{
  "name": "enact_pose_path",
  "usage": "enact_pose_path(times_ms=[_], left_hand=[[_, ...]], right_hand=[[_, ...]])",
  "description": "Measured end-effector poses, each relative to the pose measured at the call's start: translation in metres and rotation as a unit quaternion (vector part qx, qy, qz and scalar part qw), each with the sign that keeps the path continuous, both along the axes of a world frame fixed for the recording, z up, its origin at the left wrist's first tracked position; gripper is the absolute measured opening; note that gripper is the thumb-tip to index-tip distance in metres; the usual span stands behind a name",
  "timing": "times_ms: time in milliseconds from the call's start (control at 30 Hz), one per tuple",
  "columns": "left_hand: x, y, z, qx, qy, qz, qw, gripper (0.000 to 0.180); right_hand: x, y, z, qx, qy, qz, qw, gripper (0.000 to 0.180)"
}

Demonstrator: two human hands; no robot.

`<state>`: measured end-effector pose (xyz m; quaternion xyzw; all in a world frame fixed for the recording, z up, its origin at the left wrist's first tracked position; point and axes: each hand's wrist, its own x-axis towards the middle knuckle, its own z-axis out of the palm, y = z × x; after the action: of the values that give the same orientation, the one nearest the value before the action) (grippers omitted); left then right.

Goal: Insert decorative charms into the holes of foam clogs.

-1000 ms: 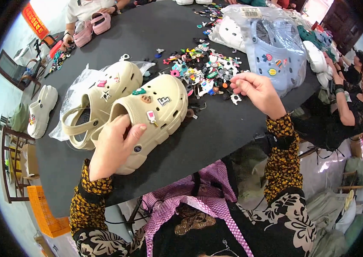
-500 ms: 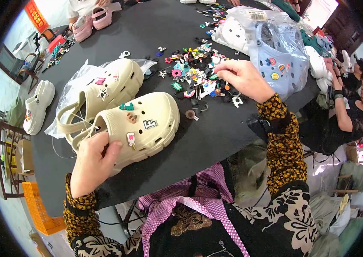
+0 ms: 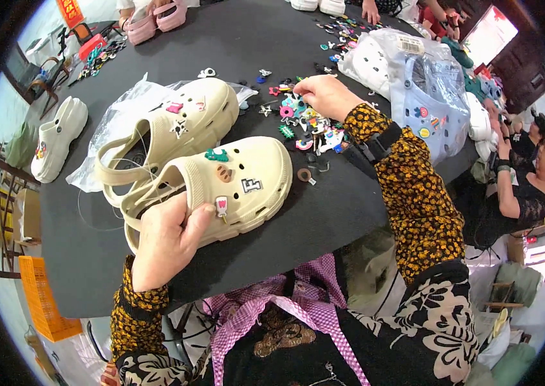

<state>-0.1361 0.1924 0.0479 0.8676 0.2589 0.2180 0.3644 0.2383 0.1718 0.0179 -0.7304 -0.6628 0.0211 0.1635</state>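
My left hand [image 3: 170, 239] grips the near cream clog [image 3: 264, 166] at its heel opening, thumb on the outer side. That clog carries a green charm, a brown charm, a letter charm and a white-and-pink charm. Just behind it lies the matching cream clog [image 3: 213, 106], with pink and star-shaped charms; a thin clear loop runs between the heel straps. My right hand [image 3: 330, 96] reaches over the pile of colourful shoe charms [image 3: 306, 132], fingertips pinched together at its far side. Whatever they hold, if anything, is too small to make out.
Clear plastic bags hold a pale blue clog [image 3: 436, 116] and a white clog [image 3: 369, 61] at the right. A decorated white clog [image 3: 60, 138] sits far left. A round brown charm [image 3: 304, 174] lies nearer me. Co-workers sit around the dark table [image 3: 246, 45]; an orange crate [image 3: 47, 299] stands below left.
My right hand has moved left and away from me across the charm pile. My left hand stays on the near clog; the whole view has shifted slightly.
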Motion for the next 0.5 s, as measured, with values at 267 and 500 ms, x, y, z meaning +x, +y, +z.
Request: enact_pose_path(times_ms=[267,500], left_hand=[[-0.004,0.004,-0.002,-0.037,-0.021,-0.008,0.999,0.021],[-0.009,0.005,0.001,-0.034,-0.016,-0.019,0.999,0.022]], right_hand=[[0.01,-0.004,-0.002,-0.026,-0.029,0.019,0.999,0.012],[-0.017,-0.024,0.022,-0.039,0.049,0.023,0.998,0.008]])
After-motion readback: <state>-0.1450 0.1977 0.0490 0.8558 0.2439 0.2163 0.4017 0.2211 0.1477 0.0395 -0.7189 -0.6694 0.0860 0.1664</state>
